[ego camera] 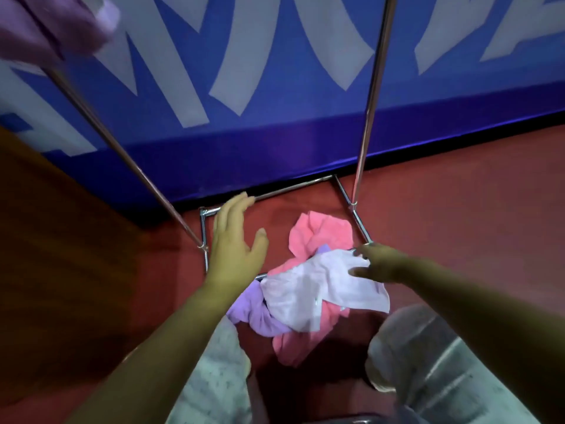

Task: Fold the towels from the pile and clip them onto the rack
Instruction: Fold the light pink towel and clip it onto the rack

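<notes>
Head view showed the left hand hovering with fingers spread apart, left of the crumpled pile of pink, lilac and white cloth towels. That pile lay on the red floor inside the chrome tube rack base, and the right hand pinched the pile's white towel.
</notes>
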Available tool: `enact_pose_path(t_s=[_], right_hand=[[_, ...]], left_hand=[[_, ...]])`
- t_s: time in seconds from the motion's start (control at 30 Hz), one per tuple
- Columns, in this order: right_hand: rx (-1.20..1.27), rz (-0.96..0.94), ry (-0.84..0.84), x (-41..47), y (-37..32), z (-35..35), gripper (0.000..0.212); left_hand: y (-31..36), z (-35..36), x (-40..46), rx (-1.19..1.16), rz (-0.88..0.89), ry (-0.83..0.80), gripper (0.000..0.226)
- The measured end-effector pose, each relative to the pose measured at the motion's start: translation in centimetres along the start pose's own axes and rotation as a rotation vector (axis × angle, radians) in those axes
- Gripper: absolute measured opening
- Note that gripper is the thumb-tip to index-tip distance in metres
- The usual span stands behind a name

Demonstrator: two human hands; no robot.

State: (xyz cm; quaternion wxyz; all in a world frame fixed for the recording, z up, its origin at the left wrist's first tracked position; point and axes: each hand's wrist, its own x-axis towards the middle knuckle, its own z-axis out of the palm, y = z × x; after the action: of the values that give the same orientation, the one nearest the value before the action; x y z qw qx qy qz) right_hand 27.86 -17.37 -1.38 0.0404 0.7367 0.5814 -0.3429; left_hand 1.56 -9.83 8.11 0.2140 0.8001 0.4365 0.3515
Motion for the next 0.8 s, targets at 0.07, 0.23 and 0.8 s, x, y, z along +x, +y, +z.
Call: enact_pose_path(t_s=[0.07,0.23,0.8], right_hand=[[-0.014,0.078,-0.103,2.1,0.9,3.1,0.059],[0.059,0.167,-0.330,7.8,-0.2,10.9,0.043],[1.243,0.700,-0.269,22.2,0.1,28.6,0.023]], left_hand=[[-3.8,2.5,-1.2,0.007,-0.127,-0.121,0.050],[-14.3,9.6,-4.2,-0.003,-0.645,-0.481,0.028],[-25.8,25.3,-12.1,-0.241,-1.418,-0.754,0.032]])
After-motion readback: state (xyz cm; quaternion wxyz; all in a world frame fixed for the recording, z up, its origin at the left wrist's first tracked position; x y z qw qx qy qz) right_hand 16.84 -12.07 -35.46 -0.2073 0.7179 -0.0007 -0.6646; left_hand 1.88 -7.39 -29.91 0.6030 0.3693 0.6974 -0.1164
